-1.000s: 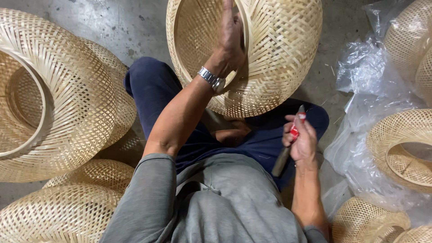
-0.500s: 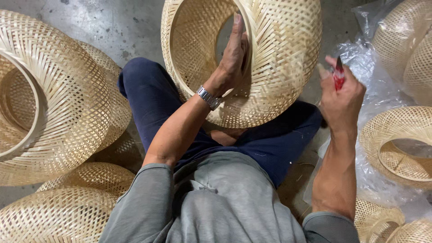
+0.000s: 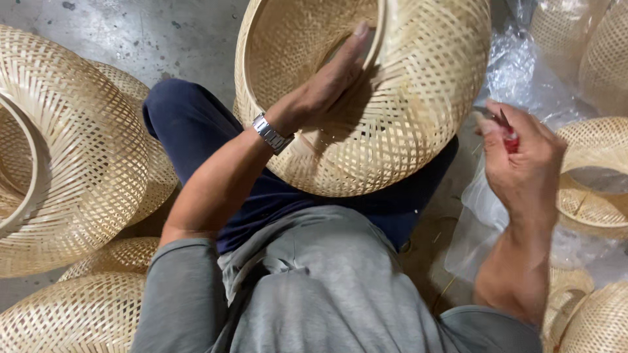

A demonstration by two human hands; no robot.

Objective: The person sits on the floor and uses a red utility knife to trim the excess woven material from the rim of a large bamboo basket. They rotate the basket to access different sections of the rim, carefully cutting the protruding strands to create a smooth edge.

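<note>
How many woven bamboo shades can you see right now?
About 9 pale woven bamboo shades, stacks may hide more: one on the lap, two at left, two bottom-left, two top-right, one right, one bottom-right.

Around you: stacked woven shades (image 3: 72,176) at left on the grey concrete floor (image 3: 150,36); more woven shades (image 3: 592,176) at right, lying on crumpled clear plastic sheeting (image 3: 523,65).
</note>
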